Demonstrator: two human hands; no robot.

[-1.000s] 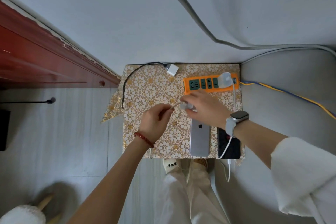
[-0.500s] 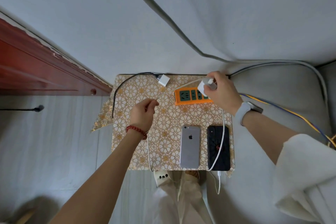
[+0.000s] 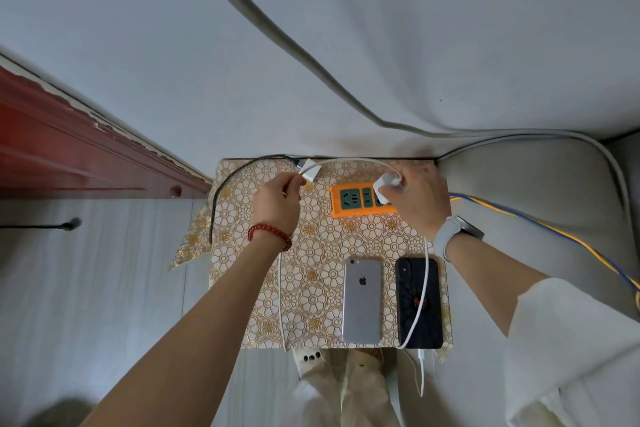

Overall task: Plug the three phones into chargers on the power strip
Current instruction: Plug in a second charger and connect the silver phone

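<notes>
The orange plastic power strip with dark green sockets (image 3: pixel 356 200) lay flat at the far right of the small table covered in a gold-and-white flower-patterned cloth (image 3: pixel 322 246), its right end hidden under the right hand (image 3: pixel 417 199). That hand's fingers were curled around a white block-shaped charger plug (image 3: pixel 385 188), which sat against the strip's upper face over the sockets towards its right; whether its prongs were in could not be told. A thin white cable (image 3: pixel 349 161) arched from the plug leftwards to the left hand (image 3: pixel 277 203), whose thumb and fingers pinched it close together, and the cable dropped below that wrist to the table's near edge. Just beyond the left fingertips lay a second small white charger cube (image 3: pixel 309 173) joined to a black braided cord (image 3: pixel 225 191) that curved down the table's left side. Near the front edge two phones rested face down side by side: a silver smartphone with an apple logo (image 3: pixel 362 300) on the left and a black smartphone (image 3: pixel 418 302) on the right, with another white cable (image 3: pixel 420 291) running across the black one and hanging off the near edge. The left wrist wore a red beaded bracelet (image 3: pixel 268 230), the right a watch on a white band (image 3: pixel 453 234).
</notes>
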